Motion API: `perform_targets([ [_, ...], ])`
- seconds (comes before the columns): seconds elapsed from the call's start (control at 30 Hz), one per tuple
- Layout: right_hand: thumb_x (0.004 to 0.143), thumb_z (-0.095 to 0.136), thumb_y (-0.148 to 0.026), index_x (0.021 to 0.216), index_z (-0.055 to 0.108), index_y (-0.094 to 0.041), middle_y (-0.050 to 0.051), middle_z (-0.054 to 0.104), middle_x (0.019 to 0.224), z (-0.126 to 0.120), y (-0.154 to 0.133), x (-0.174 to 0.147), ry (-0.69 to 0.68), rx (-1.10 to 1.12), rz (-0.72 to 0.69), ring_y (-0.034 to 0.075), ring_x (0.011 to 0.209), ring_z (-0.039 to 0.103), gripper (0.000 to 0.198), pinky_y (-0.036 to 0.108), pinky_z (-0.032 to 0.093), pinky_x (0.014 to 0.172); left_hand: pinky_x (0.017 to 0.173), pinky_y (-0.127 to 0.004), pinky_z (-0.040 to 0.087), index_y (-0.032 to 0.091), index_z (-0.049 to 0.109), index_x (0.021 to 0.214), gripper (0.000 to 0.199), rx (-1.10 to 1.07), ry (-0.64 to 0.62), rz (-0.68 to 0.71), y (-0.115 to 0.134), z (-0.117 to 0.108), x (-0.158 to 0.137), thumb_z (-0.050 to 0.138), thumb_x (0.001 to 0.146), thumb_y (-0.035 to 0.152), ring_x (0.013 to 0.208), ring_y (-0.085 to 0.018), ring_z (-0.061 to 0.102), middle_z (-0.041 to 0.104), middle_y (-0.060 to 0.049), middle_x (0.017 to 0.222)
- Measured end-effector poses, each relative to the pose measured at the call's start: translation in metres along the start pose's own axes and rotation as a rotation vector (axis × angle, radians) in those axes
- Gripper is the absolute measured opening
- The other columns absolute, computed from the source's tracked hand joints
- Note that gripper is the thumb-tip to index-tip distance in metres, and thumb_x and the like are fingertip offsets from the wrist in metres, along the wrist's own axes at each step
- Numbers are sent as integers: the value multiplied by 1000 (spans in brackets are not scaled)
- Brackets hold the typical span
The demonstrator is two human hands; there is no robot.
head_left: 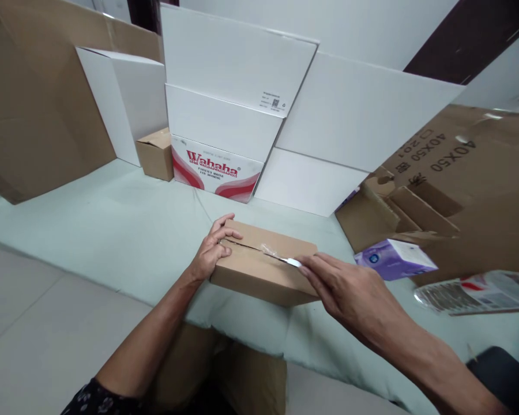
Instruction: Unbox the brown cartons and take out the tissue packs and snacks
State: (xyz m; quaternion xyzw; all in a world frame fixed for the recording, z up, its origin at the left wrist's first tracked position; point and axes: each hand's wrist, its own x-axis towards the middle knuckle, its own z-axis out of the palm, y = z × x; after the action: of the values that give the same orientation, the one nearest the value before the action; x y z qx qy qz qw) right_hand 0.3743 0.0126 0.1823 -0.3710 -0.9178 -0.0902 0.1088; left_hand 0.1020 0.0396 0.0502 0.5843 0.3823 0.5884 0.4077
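Observation:
A closed brown cardboard box lies in front of me, with a seam running along its top. Its left end is in the grip of my left hand, fingers over the top and thumb near the seam. A utility knife with a white body is pinched in my right hand; most of it is hidden by the fingers. Its thin tip points left along the seam. Crumpled clear tape sticks up from the seam just beyond that tip.
A pale green cloth covers the table. Behind stand a Wahaha carton, white panels and a small brown box. At right are an open cardboard box, a purple tissue pack and a plastic bottle.

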Motion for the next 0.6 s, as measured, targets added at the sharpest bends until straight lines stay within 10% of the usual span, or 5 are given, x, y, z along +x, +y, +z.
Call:
perform_targets([
  [0.6, 77, 48, 0, 83, 66, -22, 5, 67, 71, -5, -11, 46, -385, -358, -53, 19, 51, 57, 30, 32, 24, 48, 121, -56, 28, 20, 72, 98, 41, -53, 41, -37, -1, 3, -1, 58, 60, 26, 151, -43, 32, 50, -12, 149],
])
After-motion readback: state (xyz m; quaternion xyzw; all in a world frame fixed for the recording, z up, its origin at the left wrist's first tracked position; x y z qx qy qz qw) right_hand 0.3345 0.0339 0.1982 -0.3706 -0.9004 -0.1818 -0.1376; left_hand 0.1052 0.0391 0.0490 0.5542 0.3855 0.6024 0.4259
